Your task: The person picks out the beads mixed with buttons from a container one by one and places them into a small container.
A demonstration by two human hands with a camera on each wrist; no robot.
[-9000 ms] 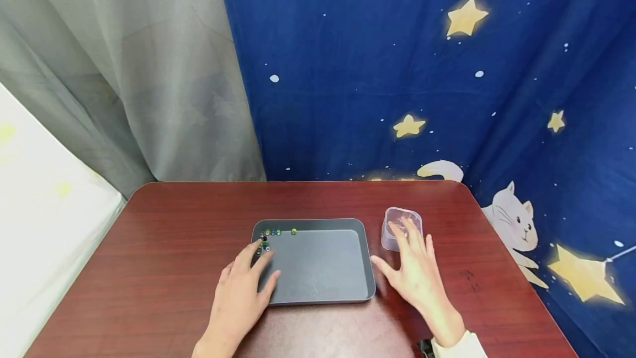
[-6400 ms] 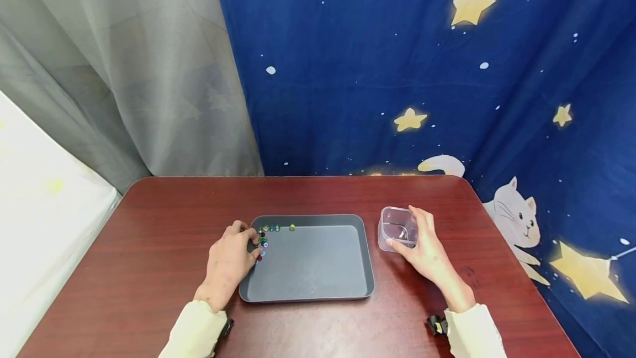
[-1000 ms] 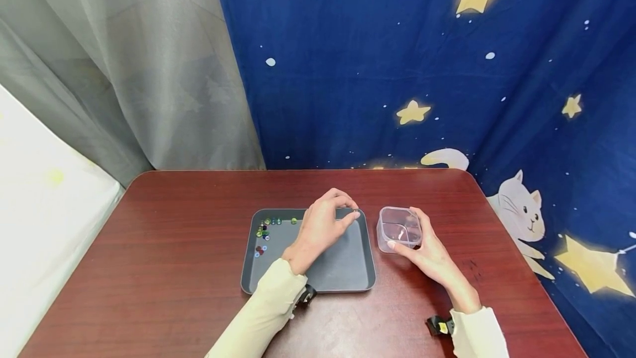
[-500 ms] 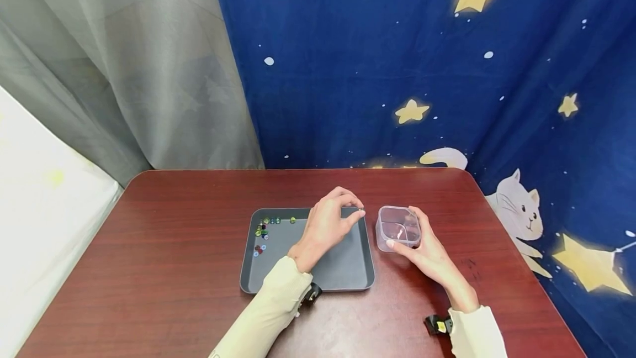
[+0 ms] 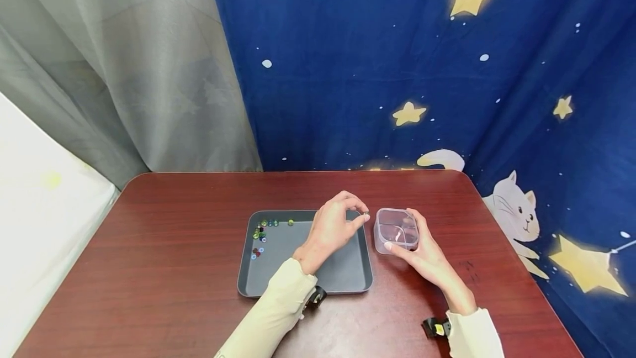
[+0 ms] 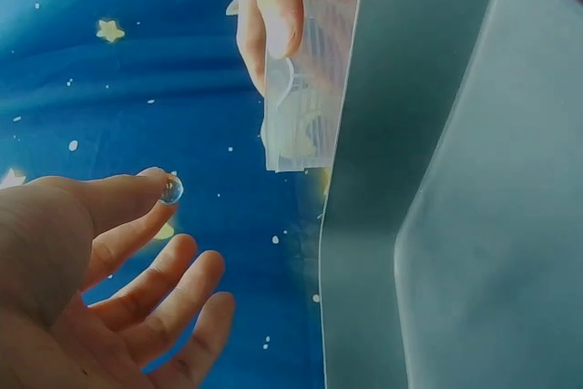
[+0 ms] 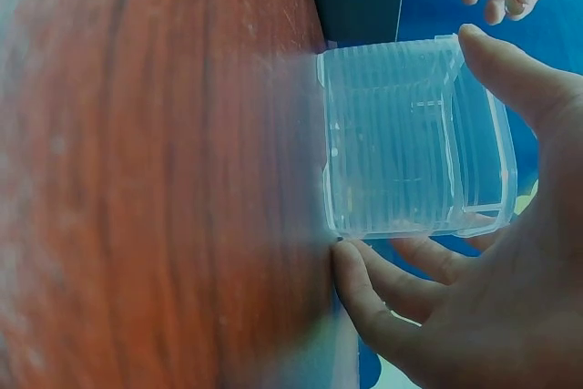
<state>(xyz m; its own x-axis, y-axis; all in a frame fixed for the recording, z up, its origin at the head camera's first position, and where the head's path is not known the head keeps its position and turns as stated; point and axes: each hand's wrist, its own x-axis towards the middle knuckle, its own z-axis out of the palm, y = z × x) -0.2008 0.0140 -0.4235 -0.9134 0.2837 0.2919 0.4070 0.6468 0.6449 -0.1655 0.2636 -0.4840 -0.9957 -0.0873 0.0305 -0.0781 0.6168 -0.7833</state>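
Note:
My left hand (image 5: 332, 228) reaches across the grey tray (image 5: 343, 280) to its far right corner. Between thumb and index finger it pinches a clear glass marble (image 6: 171, 189), held above the tray's right rim, while its other fingers spread loosely. Just to the right of the tray stands an open clear plastic box (image 7: 392, 143). My right hand (image 5: 428, 250) grips that box from its right side, thumb at the near side and fingers round the far side. Several small coloured marbles (image 5: 291, 222) lie along the tray's left end and upper left corner.
Tray and box stand on a reddish-brown wooden table (image 5: 174, 247). Behind it hang a blue curtain (image 5: 338, 70) with stars and a grey curtain (image 5: 159, 70). A white sheet (image 5: 44, 198) lines the left side.
My left hand has gone from the tray's left end to its right rim with a marble, edging further right lately. My right hand, earlier open over the box, now grips it.

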